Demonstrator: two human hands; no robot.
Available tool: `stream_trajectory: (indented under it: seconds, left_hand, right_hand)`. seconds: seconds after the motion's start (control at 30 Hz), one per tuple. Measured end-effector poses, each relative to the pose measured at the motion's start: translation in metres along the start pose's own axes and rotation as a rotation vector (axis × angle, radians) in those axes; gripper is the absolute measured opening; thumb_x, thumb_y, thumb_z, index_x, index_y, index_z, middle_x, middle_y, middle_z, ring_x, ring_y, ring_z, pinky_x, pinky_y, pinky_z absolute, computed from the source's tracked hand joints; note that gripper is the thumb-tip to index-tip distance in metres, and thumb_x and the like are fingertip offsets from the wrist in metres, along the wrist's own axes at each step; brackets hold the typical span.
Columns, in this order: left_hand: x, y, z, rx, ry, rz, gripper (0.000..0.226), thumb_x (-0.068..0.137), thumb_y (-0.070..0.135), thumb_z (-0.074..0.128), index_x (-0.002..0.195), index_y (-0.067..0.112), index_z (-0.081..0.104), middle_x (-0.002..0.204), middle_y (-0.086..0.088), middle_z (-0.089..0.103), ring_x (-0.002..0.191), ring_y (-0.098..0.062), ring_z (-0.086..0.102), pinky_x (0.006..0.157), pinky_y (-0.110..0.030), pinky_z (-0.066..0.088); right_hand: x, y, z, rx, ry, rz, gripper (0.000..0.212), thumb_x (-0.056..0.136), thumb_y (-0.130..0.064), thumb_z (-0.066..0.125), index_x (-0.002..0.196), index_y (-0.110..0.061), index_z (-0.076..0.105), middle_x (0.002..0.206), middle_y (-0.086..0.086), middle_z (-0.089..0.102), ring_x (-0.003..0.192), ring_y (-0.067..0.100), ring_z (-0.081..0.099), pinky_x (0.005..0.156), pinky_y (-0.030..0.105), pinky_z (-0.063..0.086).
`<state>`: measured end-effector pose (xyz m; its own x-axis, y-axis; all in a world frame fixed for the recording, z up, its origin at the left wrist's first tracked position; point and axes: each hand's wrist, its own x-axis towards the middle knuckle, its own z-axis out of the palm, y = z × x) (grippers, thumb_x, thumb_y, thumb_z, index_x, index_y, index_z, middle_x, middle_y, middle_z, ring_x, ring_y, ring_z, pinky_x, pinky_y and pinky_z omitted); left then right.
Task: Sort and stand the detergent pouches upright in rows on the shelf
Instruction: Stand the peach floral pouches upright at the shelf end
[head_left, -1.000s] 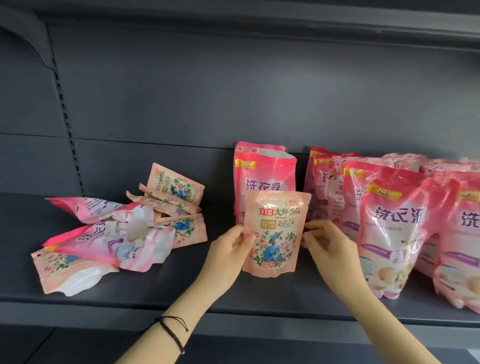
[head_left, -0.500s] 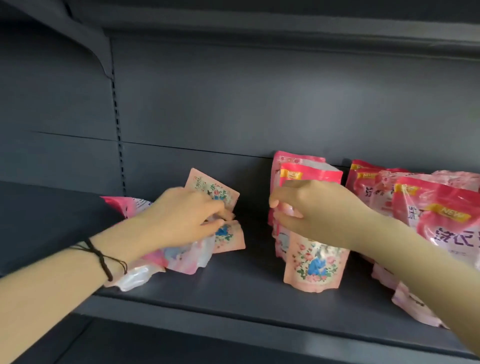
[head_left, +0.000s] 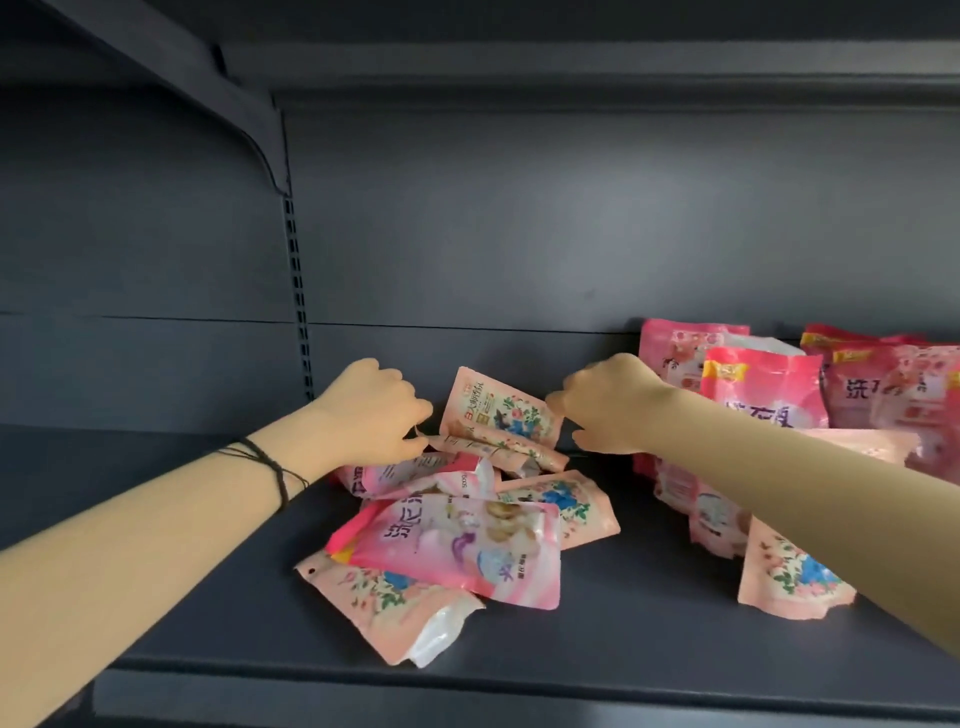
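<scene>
Detergent pouches (head_left: 452, 551) lie in a loose pile on the shelf (head_left: 649, 629); sorted uprights (head_left: 763, 395) stand right of the pile. Left hand (head_left: 371, 410) and right hand (head_left: 610, 402) flank the peach floral pouch (head_left: 501, 410) leaning at the pile's back, fingers curled at its edges, probably to lift it square. Pinching or just touching: can't tell.

A dark grey metal back panel (head_left: 571, 223) fills the view, matte and dimly lit. At ten o'clock a slotted upright strip (head_left: 297, 291) runs down it, and an angled bracket (head_left: 244, 119) above carries the upper shelf (head_left: 571, 31) at twelve o'clock. The grey shelf deck (head_left: 623, 639) spreads toward six o'clock.
</scene>
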<state>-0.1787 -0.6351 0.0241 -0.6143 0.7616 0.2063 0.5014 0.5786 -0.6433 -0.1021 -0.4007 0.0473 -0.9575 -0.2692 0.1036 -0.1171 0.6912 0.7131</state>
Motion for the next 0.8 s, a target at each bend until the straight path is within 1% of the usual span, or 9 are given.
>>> stream_trajectory:
  seconds: [0.1, 0.17, 0.3, 0.4, 0.5, 0.6, 0.7, 0.77, 0.8]
  left_hand:
    - [0.015, -0.01, 0.018, -0.02, 0.021, -0.032, 0.042, 0.095, 0.052, 0.033, 0.11, 0.023, 0.06, 0.097, 0.003, 0.066, 0.096, -0.019, 0.057, 0.074, -0.032, 0.038]
    - [0.028, -0.013, 0.03, -0.086, 0.011, -0.072, 0.041, 0.095, 0.052, 0.034, 0.108, 0.024, 0.061, 0.096, 0.004, 0.066, 0.095, -0.019, 0.058, 0.076, -0.031, 0.041]
    - [0.061, -0.015, 0.054, -0.502, -0.12, -0.285, 0.036, 0.094, 0.053, 0.04, 0.115, 0.03, 0.059, 0.109, 0.007, 0.065, 0.098, -0.016, 0.059, 0.074, -0.031, 0.046]
    - [0.086, -0.015, 0.071, -0.764, -0.159, -0.422, 0.036, 0.094, 0.048, 0.047, 0.121, 0.028, 0.058, 0.117, 0.005, 0.063, 0.103, -0.017, 0.06, 0.081, -0.035, 0.051]
    - [0.108, -0.013, 0.087, -1.02, -0.125, -0.509, 0.026, 0.091, 0.039, 0.054, 0.107, 0.022, 0.065, 0.112, 0.001, 0.066, 0.099, -0.017, 0.062, 0.088, -0.038, 0.052]
    - [0.12, -0.013, 0.095, -1.244, -0.105, -0.585, 0.015, 0.088, 0.031, 0.059, 0.094, 0.02, 0.067, 0.108, -0.006, 0.07, 0.088, -0.017, 0.061, 0.071, -0.027, 0.049]
    - [0.124, -0.015, 0.097, -1.298, -0.168, -0.586, 0.021, 0.087, 0.03, 0.059, 0.096, 0.012, 0.068, 0.105, -0.012, 0.069, 0.086, -0.022, 0.06, 0.067, -0.03, 0.045]
    - [0.124, -0.019, 0.096, -1.3, -0.177, -0.583, 0.015, 0.088, 0.032, 0.061, 0.079, 0.02, 0.057, 0.095, -0.009, 0.062, 0.081, -0.021, 0.055, 0.068, -0.031, 0.044]
    - [0.125, -0.021, 0.094, -1.322, -0.171, -0.585, 0.019, 0.089, 0.031, 0.061, 0.075, 0.023, 0.051, 0.093, -0.007, 0.058, 0.082, -0.021, 0.055, 0.07, -0.032, 0.045]
  right_hand:
    - [0.022, -0.002, 0.005, 0.029, -0.018, 0.031, 0.032, 0.094, -0.025, 0.043, 0.125, -0.018, 0.05, 0.112, 0.005, 0.062, 0.098, 0.028, 0.063, 0.056, 0.029, 0.035]
    - [0.04, -0.001, 0.013, 0.105, -0.027, 0.066, 0.033, 0.094, -0.027, 0.045, 0.124, -0.018, 0.051, 0.112, 0.005, 0.063, 0.097, 0.028, 0.062, 0.059, 0.03, 0.037]
    - [0.083, 0.005, 0.031, 0.534, -0.072, 0.181, 0.039, 0.091, -0.036, 0.05, 0.127, -0.022, 0.051, 0.111, 0.003, 0.063, 0.093, 0.024, 0.06, 0.07, 0.032, 0.05]
    - [0.122, 0.001, 0.053, 0.823, -0.009, 0.293, 0.039, 0.089, -0.034, 0.052, 0.125, -0.021, 0.055, 0.114, 0.003, 0.064, 0.097, 0.023, 0.061, 0.081, 0.036, 0.054]
    - [0.149, -0.011, 0.071, 0.948, 0.008, 0.368, 0.029, 0.089, -0.028, 0.052, 0.115, -0.017, 0.06, 0.101, 0.004, 0.065, 0.087, 0.021, 0.062, 0.073, 0.034, 0.054]
    - [0.16, -0.023, 0.081, 0.984, 0.055, 0.433, 0.021, 0.09, -0.02, 0.052, 0.105, -0.015, 0.066, 0.099, 0.004, 0.063, 0.085, 0.022, 0.061, 0.066, 0.031, 0.048]
    - [0.164, -0.03, 0.093, 1.16, 0.101, 0.496, 0.02, 0.09, -0.013, 0.052, 0.1, -0.016, 0.069, 0.1, 0.004, 0.065, 0.087, 0.019, 0.061, 0.073, 0.033, 0.052]
    - [0.162, -0.025, 0.101, 1.295, 0.134, 0.539, 0.019, 0.091, -0.008, 0.053, 0.099, -0.012, 0.07, 0.094, 0.001, 0.063, 0.082, 0.015, 0.057, 0.068, 0.026, 0.046]
    - [0.159, -0.021, 0.104, 1.376, 0.174, 0.594, 0.018, 0.092, -0.007, 0.053, 0.099, -0.011, 0.069, 0.092, 0.001, 0.062, 0.08, 0.014, 0.056, 0.065, 0.023, 0.044]
